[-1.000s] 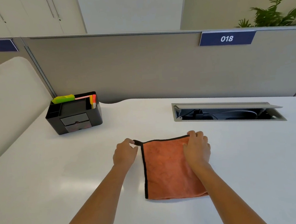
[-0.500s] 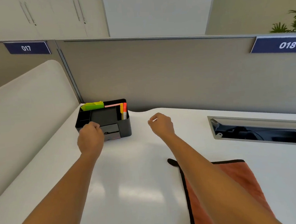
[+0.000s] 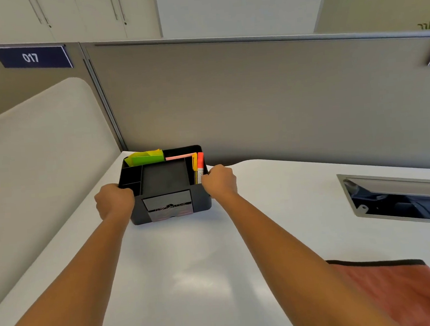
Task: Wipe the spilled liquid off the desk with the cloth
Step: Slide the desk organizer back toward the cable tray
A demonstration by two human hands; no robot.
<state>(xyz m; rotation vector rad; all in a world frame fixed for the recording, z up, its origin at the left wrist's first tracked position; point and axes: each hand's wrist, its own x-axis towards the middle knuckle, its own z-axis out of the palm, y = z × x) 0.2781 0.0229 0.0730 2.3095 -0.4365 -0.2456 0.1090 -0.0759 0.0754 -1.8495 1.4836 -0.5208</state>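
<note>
The orange cloth (image 3: pixel 396 292) with a dark edge lies flat on the white desk (image 3: pixel 181 279) at the lower right, partly behind the right forearm, and no hand touches it. At the far left corner stands a black organizer (image 3: pixel 165 189) with green paper (image 3: pixel 147 157) and two markers (image 3: pixel 198 167) inside. The left hand (image 3: pixel 115 203) is closed around its left side, and the right hand (image 3: pixel 219 181) is closed on its right side. A grey cable tray (image 3: pixel 399 198) is open in the desk on the right, near the partition (image 3: pixel 268 103).
</note>
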